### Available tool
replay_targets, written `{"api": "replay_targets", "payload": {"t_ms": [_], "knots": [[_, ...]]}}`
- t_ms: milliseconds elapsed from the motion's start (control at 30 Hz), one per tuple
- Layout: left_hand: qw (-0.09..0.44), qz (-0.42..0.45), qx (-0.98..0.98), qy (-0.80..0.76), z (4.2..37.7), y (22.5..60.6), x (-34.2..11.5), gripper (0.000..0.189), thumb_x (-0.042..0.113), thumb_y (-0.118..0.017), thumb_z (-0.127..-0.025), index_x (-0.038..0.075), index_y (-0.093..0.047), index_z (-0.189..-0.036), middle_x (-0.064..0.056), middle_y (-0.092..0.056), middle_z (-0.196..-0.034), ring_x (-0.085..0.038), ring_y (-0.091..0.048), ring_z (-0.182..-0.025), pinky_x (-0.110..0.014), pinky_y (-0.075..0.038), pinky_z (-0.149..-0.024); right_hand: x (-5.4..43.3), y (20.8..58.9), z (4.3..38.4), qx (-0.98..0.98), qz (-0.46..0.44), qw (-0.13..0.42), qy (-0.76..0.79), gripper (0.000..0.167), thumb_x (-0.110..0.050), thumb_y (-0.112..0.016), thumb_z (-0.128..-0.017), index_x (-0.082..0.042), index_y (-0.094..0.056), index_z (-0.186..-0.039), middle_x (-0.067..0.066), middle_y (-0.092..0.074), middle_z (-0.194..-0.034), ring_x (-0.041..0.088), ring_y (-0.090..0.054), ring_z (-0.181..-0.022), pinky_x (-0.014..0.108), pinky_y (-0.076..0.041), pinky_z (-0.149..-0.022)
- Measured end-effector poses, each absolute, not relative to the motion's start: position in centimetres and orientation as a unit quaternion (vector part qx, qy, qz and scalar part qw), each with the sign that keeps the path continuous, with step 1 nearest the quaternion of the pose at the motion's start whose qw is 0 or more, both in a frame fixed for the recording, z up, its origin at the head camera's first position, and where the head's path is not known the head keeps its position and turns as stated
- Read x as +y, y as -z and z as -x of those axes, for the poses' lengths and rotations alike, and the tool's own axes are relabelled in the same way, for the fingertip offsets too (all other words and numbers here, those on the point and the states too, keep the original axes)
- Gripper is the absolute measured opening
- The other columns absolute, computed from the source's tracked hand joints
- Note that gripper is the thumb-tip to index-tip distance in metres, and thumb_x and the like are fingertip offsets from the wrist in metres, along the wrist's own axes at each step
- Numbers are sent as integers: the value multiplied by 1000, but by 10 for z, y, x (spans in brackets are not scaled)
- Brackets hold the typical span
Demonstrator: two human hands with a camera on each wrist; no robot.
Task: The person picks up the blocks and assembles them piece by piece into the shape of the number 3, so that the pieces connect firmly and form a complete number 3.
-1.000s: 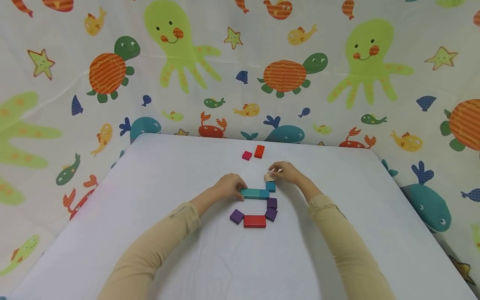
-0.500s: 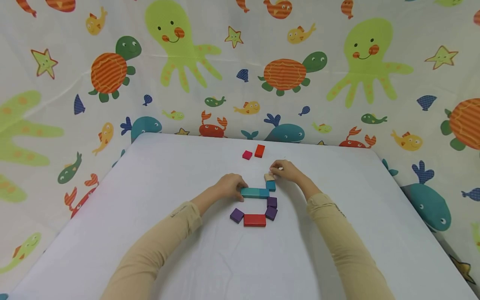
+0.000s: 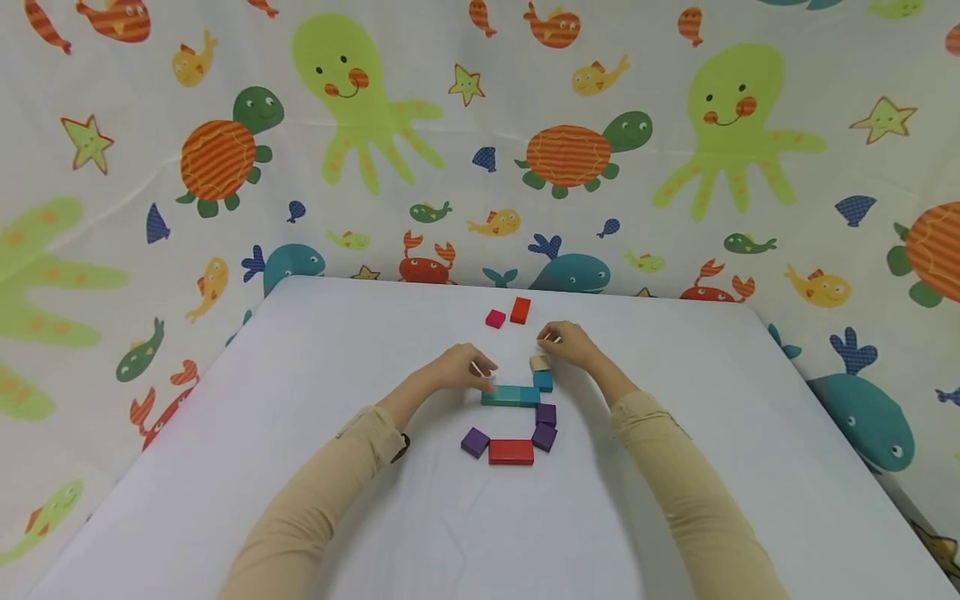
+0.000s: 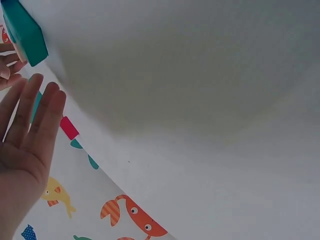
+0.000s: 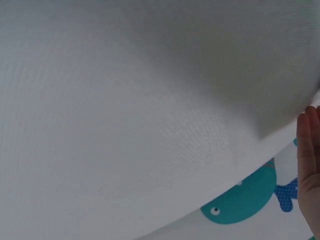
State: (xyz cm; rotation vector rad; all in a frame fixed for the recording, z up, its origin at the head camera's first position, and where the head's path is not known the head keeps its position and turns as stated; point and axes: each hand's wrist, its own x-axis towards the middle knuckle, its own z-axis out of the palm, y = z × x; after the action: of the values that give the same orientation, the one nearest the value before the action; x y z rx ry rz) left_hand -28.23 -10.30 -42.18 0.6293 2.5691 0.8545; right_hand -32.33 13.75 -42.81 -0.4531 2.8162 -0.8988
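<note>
In the head view my left hand (image 3: 459,368) is at the left end of a row of teal blocks (image 3: 507,396), its thumb overlapping that end and the other fingers raised. The left wrist view shows its fingers (image 4: 42,110) extended and a teal block (image 4: 29,37) beyond them. My right hand (image 3: 572,343) hovers with loosely bent fingers just behind a small pale wooden block (image 3: 540,363). That block stands against a blue block (image 3: 543,382), which sits by the row's right end. Only part of the right hand (image 5: 309,165) enters the right wrist view.
Nearer me lie two purple blocks (image 3: 545,426) on the right, a red block (image 3: 512,452) and another purple block (image 3: 475,442). Farther back are a pink block (image 3: 495,319) and an orange-red block (image 3: 521,310). A sea-animal curtain hangs behind the white table (image 3: 360,333).
The left hand's fingers have lifted and loosened from the end of the teal row. The right fingers stay close to the wooden block. The head view has tilted slightly upward.
</note>
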Motion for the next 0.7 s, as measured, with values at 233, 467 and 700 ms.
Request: {"api": "replay_targets", "payload": {"t_ms": [233,467,700], "knots": [[105,-181,922,-327,294,428,-102,27,20,-68,-87,7,-70,-110,-9,-70,-102,-19,-62,-92,-29,-53,-84,126,432,329,944,104,57,308,23,-17,-58,-93,1,-63,-107,19,-64,-103,27,-56,-93,32,-51,-79],[54,-127,938,-320,309,434,-104,26,19,-67,-88,7,-69,-111,-9,-68,-104,-21,-59,-93,-30,-53,-81,113,426,335,950,88,36,298,31,-23,-61,-92,2,-60,-110,20,-64,-103,28,-57,-91,35,-52,-81],[58,-133,952,-270,332,425,-102,48,18,-72,-84,7,-57,-128,-12,-65,-111,-26,-58,-103,-36,-50,-90,106,420,347,957,107,32,269,30,-20,-58,-94,1,-58,-114,20,-63,-106,29,-57,-94,36,-52,-86]]}}
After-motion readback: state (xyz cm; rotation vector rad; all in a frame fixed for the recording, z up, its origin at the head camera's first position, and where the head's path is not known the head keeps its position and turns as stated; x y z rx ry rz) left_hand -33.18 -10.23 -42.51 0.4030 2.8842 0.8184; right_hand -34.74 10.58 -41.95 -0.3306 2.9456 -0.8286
